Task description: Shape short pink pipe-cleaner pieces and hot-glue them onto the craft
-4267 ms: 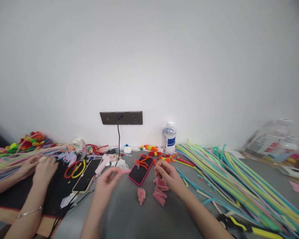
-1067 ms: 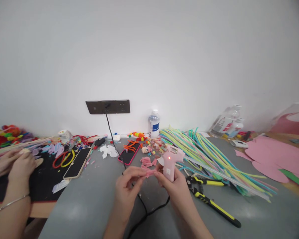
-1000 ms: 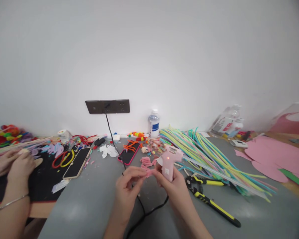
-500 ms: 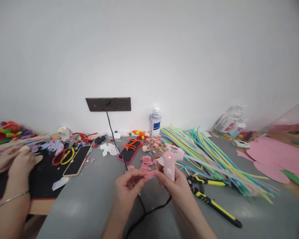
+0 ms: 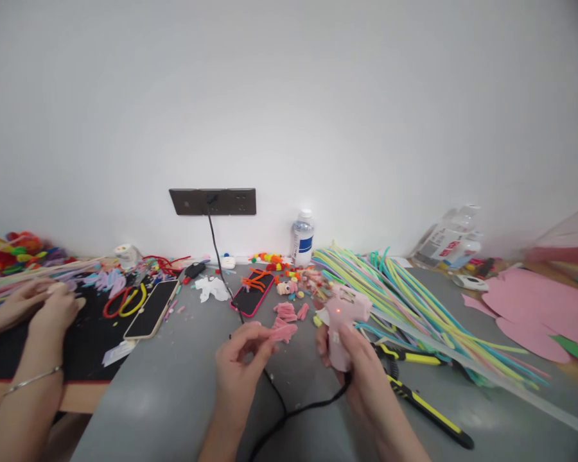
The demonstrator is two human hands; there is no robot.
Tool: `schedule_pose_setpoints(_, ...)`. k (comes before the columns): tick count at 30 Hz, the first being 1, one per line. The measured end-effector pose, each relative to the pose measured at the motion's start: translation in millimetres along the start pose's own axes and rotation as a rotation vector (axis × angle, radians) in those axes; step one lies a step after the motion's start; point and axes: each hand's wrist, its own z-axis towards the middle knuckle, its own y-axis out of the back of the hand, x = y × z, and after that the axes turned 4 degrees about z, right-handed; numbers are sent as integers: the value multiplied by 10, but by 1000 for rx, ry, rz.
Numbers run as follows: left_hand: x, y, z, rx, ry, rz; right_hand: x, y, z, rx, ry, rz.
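Observation:
In the head view my left hand point(image 5: 243, 359) pinches a short pink fuzzy piece point(image 5: 283, 332), which looks like bent pipe cleaner. My right hand point(image 5: 354, 372) is wrapped round the handle of a pink glue gun point(image 5: 343, 314), its nozzle pointing left and a small red light glowing on its side. A clear glue stick point(image 5: 462, 366) sticks out behind the gun toward the lower right. Just past my left fingers, more pink fuzzy pieces point(image 5: 285, 311) lie on the grey table point(image 5: 173, 398).
Yellow-black pliers point(image 5: 428, 410) and a bundle of pastel pipe cleaners point(image 5: 390, 289) lie to the right. Behind stand a water bottle point(image 5: 302, 237) and a pink-edged phone point(image 5: 253, 295). A black cord point(image 5: 313, 405) runs from the gun. At left, a co-worker's hands point(image 5: 52, 314) work near scissors point(image 5: 125, 301).
My hands have moved apart. The glue gun went right, away from the pink piece, and its handle now sits in my right palm. My left hand shifted slightly left with the piece.

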Motion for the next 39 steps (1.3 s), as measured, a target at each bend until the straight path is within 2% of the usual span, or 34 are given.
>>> schedule_pose_setpoints(5, 4, 71, 65, -6, 39, 112, 89, 100, -121, 181, -159, 183)
schedule_pose_setpoints(12, -19, 84, 108, -51, 4, 243, 30, 175, -177, 293, -209, -72)
schedule_pose_setpoints(20, -42, 54, 100, -46, -23, 279, 24, 192, -184, 297, -248, -94)
schedule_pose_setpoints(39, -26, 80, 98, -81, -87, 316, 37, 186, -165, 246, -236, -170)
